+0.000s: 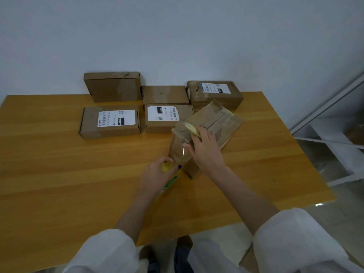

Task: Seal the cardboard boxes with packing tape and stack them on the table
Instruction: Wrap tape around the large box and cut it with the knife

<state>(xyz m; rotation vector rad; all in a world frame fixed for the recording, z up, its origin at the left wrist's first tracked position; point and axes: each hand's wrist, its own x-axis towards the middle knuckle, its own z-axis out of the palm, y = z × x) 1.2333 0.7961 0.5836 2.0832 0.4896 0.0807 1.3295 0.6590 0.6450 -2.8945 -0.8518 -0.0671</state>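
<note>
Ideally, the tape (183, 154) is kept taut by the L hand (155, 175) gripping the roll (167, 167), and pressed w/o wrinkles by the open R hand (204, 151) onto the tilted box (222, 121) at mid table (59, 174).
</note>
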